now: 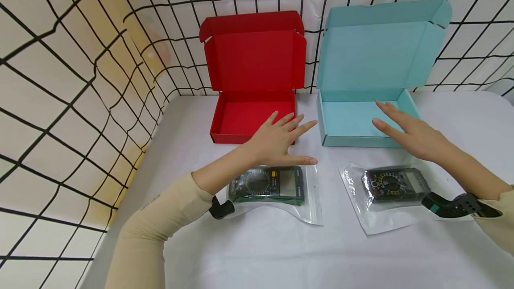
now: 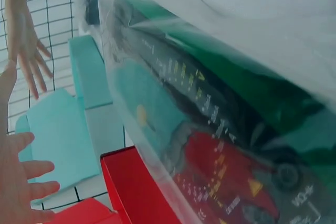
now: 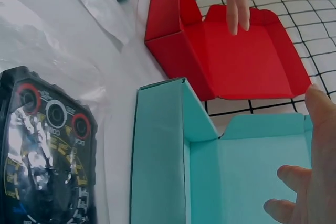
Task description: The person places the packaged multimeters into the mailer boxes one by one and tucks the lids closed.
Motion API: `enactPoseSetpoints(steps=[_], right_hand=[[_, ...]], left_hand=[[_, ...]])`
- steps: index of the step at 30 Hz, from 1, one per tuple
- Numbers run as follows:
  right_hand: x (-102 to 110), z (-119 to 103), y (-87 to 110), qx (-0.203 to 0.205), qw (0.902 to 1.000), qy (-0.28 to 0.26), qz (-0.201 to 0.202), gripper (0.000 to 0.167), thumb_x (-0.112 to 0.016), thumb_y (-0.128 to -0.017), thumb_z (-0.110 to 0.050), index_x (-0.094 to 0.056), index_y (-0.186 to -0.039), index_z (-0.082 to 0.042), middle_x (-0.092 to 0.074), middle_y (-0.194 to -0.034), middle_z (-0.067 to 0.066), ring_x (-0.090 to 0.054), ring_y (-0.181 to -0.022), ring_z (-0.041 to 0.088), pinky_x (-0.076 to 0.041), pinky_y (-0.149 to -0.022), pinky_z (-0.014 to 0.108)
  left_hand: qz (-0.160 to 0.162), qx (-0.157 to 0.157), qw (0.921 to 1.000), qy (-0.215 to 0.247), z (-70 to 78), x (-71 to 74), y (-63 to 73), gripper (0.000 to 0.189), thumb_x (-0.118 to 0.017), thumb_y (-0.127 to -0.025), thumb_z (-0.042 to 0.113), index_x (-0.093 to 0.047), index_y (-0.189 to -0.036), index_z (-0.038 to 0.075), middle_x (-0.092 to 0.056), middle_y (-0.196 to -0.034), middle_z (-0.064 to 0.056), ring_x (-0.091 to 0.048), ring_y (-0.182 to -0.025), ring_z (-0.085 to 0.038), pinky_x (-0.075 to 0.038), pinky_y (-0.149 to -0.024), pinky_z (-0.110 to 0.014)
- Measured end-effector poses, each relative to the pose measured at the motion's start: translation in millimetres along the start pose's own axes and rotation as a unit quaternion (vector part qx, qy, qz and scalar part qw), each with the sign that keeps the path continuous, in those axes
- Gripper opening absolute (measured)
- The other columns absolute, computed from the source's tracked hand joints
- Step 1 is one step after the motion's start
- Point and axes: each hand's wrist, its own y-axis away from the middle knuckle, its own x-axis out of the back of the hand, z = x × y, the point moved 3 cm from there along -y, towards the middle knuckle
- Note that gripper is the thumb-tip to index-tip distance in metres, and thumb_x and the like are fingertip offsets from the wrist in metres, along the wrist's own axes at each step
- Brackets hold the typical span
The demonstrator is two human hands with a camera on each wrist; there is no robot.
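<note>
Above the table [image 1: 257,258], the left hand [image 1: 275,141] and right hand [image 1: 415,135] hover outstretched.

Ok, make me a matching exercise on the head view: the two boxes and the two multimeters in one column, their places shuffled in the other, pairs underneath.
Column one
1. Red box
2. Light blue box
3. Green-edged multimeter
4. Multimeter with red-ringed sockets

Column two
A. In a clear bag, in front of the right-hand box
B. Open, the left one of its kind
C. In a clear bag, in front of the left-hand box
D. Open, the right one of its kind

Pairs: 1-B, 2-D, 3-C, 4-A
</note>
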Motion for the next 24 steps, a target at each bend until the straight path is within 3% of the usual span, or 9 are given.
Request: enactPoseSetpoints(steps=[9, 24], right_hand=[[-7.0, 8.3, 1.4, 0.003, 0.9999, -0.010, -0.003, 0.062, -0.027, -0.099, -0.044, -0.002, -0.149, -0.019, 0.005, -0.153, 0.017, -0.008, -0.131, 0.055, -0.011, -0.087, 0.078], [-5.4, 30.8, 1.9, -0.034, 0.9992, -0.016, 0.015, 0.063, -0.024, -0.099, -0.046, 0.000, -0.149, -0.018, -0.005, -0.148, 0.029, -0.014, -0.125, 0.062, -0.015, -0.086, 0.078]], left_hand=[[-0.016, 0.002, 0.9996, 0.025, 8.4, -4.5, -9.6, 0.086, -0.035, -0.078, 0.077, -0.006, -0.148, 0.035, -0.021, -0.153, 0.001, -0.024, -0.138, -0.021, -0.013, -0.112, -0.050], [-0.043, -0.043, 0.9978, 0.026, 51.7, -1.3, -38.8, 0.086, -0.031, -0.077, 0.080, -0.003, -0.147, 0.039, -0.022, -0.152, 0.003, -0.023, -0.139, -0.017, -0.011, -0.113, -0.045]])
